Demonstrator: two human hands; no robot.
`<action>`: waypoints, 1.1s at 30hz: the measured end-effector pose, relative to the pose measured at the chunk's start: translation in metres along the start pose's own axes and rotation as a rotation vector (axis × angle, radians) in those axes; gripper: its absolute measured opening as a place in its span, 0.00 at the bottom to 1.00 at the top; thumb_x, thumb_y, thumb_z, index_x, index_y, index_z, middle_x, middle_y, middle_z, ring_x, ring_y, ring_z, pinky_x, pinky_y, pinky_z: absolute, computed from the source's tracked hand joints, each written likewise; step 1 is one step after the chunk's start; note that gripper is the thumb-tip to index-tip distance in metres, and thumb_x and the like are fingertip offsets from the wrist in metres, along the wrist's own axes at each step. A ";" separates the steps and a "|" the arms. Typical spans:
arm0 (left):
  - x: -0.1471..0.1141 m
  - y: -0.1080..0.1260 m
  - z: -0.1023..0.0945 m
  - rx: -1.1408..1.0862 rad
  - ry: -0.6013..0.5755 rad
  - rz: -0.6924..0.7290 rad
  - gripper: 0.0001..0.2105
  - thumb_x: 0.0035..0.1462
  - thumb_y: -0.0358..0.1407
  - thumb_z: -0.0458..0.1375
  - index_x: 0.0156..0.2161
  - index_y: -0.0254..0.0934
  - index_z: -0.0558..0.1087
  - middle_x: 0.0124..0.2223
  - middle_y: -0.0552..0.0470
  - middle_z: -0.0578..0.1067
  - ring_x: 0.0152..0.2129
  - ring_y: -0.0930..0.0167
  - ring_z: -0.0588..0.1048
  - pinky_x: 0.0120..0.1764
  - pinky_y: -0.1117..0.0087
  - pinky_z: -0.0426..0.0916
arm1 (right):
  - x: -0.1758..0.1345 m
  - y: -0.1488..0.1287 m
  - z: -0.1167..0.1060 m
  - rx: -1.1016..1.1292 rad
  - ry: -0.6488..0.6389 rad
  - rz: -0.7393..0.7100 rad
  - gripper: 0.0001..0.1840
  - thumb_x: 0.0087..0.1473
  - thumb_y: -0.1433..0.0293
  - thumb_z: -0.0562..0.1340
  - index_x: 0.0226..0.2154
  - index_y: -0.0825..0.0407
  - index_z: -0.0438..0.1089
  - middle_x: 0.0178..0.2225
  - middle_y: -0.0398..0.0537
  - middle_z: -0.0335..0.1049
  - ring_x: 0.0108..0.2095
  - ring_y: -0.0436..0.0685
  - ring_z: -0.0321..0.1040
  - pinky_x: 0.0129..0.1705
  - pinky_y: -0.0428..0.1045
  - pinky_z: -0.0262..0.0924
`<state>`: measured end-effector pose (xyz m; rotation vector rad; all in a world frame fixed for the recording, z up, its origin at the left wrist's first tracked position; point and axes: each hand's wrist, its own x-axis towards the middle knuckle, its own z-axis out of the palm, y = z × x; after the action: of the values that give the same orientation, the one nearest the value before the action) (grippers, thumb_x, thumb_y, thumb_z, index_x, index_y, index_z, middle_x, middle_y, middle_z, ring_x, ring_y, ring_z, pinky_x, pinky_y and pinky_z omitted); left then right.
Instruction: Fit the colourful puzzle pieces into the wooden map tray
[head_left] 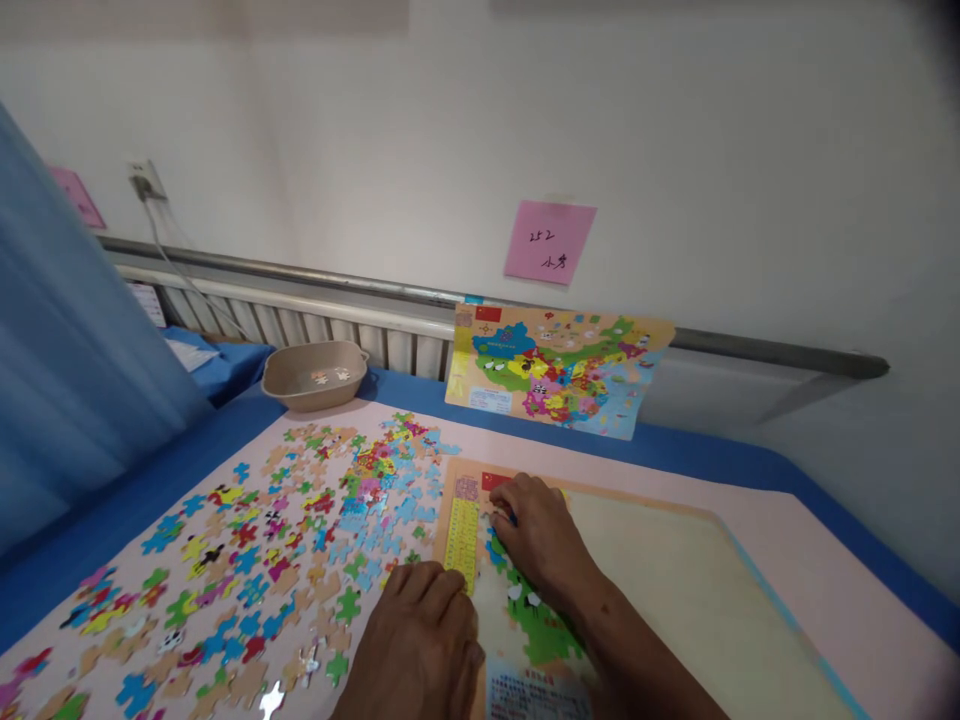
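Note:
My right hand [540, 530] is over the upper left part of a puzzle board [645, 550]. Its thumb and fingers are pinched together on a small puzzle piece, mostly hidden, with a bit of blue showing. Below it, a joined green section [544, 632] with animal pictures lies in the board. My left hand [416, 640] rests at the board's left edge with its fingers curled in; whatever they may hold is hidden. Beside that hand runs a yellow printed strip [461, 540] on the board's border.
Many loose puzzle pieces [247, 535] cover the table's left side. Behind them stands a beige basin [315, 388] with a few pieces inside. A colourful reference map [555, 370] leans at the wall under a metal rail [780, 350]. A blue curtain [75, 340] hangs at left.

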<state>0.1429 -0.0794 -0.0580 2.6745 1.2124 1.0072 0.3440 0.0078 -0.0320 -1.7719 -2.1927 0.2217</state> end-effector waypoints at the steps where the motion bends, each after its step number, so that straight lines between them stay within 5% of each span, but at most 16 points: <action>1: 0.000 0.000 0.000 -0.008 0.017 -0.002 0.08 0.52 0.26 0.60 0.38 0.40 0.73 0.41 0.50 0.80 0.37 0.63 0.74 0.38 0.57 0.64 | 0.001 -0.002 -0.001 -0.015 -0.018 0.007 0.05 0.59 0.76 0.64 0.36 0.51 0.75 0.40 0.50 0.72 0.43 0.61 0.65 0.44 0.53 0.47; 17: -0.002 0.001 0.001 -0.083 0.025 -0.019 0.08 0.52 0.27 0.62 0.37 0.40 0.72 0.39 0.55 0.79 0.36 0.65 0.73 0.40 0.58 0.61 | 0.007 -0.004 -0.002 -0.053 -0.064 0.023 0.04 0.59 0.75 0.66 0.32 0.51 0.74 0.36 0.48 0.71 0.40 0.59 0.62 0.40 0.52 0.42; 33: -0.002 0.001 -0.001 -0.070 0.016 -0.024 0.08 0.52 0.28 0.65 0.36 0.40 0.72 0.38 0.56 0.79 0.36 0.65 0.72 0.41 0.59 0.60 | -0.015 -0.003 -0.012 -0.202 -0.181 -0.148 0.17 0.63 0.78 0.63 0.50 0.43 0.77 0.43 0.49 0.72 0.46 0.63 0.62 0.43 0.55 0.43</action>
<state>0.1418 -0.0817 -0.0578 2.5975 1.1860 1.0500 0.3481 -0.0088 -0.0222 -1.7398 -2.5429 0.1343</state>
